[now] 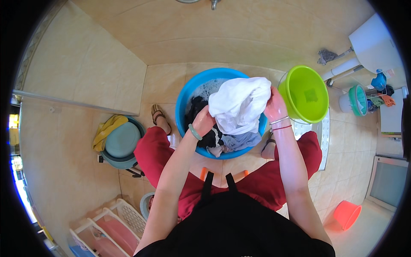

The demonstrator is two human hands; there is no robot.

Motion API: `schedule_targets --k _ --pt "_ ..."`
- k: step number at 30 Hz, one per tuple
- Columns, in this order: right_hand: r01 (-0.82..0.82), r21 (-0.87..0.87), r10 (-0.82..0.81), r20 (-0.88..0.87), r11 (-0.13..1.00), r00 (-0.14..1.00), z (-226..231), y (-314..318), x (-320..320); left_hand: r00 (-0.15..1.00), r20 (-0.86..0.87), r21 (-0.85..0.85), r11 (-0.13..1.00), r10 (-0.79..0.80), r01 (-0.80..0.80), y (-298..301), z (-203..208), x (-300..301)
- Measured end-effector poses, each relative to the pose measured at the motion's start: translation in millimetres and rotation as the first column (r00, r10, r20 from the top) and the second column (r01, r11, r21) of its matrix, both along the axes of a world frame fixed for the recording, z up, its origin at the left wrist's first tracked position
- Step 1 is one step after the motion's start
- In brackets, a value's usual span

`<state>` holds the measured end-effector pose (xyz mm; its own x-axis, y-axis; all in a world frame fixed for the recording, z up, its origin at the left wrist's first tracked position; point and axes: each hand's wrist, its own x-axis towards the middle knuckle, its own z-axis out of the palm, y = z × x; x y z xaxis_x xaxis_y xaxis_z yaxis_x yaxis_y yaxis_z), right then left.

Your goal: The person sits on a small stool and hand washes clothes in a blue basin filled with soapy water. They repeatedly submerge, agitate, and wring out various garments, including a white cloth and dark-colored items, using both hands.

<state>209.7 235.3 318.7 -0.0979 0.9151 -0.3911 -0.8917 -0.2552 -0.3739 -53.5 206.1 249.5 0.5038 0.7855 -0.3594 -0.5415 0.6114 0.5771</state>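
A bunched white cloth garment [239, 105] is held up between my two hands over a blue basin [182, 100]. My left hand [204, 122], with a pale green bangle at its wrist, grips the garment's left edge. On the other side my right hand [275, 106] is closed on its right edge. In the basin lie dark clothes [195, 109] and a grey-blue cloth [244, 140], with sudsy water [209, 88] showing at the upper left. The white garment hides the basin's middle. Which kind of garment it is cannot be made out.
A lime green bucket [303, 94] stands right of the basin, beside a metal floor plate [324, 143]. Stacked grey-green basins [123, 139] with a yellow cloth [105, 130] sit left. A white rack [113, 214] is at lower left, a coral bucket [346, 215] at lower right.
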Motion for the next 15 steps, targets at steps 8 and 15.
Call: schedule_targets --k 8,15 --pt "-0.279 -0.476 0.406 0.871 0.834 -0.276 -40.9 -17.7 8.6 0.969 0.240 -0.008 0.999 -0.050 0.054 18.7 84.5 29.9" --pt "-0.450 0.031 0.150 0.921 0.892 0.361 -75.7 -60.7 -17.7 0.971 0.217 -0.011 0.994 -0.102 0.107 21.2 85.9 48.4"
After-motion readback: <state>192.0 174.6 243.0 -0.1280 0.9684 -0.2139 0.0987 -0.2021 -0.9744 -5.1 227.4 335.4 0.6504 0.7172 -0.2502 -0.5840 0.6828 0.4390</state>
